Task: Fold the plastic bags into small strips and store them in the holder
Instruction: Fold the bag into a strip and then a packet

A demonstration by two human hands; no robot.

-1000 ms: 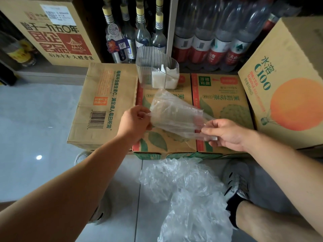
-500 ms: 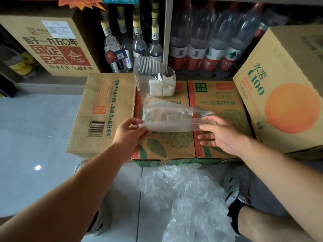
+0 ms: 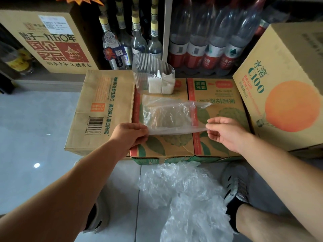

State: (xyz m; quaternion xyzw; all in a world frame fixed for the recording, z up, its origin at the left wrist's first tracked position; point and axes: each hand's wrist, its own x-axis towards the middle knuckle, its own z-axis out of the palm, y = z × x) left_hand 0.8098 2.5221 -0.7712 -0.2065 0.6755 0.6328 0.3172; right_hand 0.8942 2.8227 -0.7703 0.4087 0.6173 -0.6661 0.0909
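1. Left of the left hand: plain brown carton [image 3: 101, 109] lying flat, barcode label facing up, its right side against the green-printed carton [image 3: 174, 147]
2. Left hand [image 3: 130, 135]: back of hand up, fingers curled under, thumb and fingers pinching the near-left corner of the plastic bag [image 3: 169, 117]
3. Between the hands: the bag is clear and wrinkled, opened out flat. Its near edge is pulled taut from one hand to the other. Its far part lies on top of the green-printed carton. Its far-right corner runs out to a point beyond the right fingertips
4. Beyond the bag, further out than both hands and closer to the left one: holder [image 3: 152, 72], clear ribbed plastic, upright at the far edge of the green-printed carton. White folded strips [image 3: 160, 82] stand in its right portion
5. Behind the holder: glass bottles [image 3: 139, 41] and, right of them, plastic bottles [image 3: 209, 46] with red labels
6. Nearer the person than the hands: heap of crumpled clear bags [image 3: 185, 194] on the tiled floor [image 3: 43, 128], just beside the right shoe [image 3: 235, 184]
7. Right hand [image 3: 225, 133]: thumb and forefinger pinching the near-right corner of the bag. The remaining fingers are loosely bent with nothing in them
8. Right of the right hand: tilted box with an orange fruit print [image 3: 283, 88], marked C100
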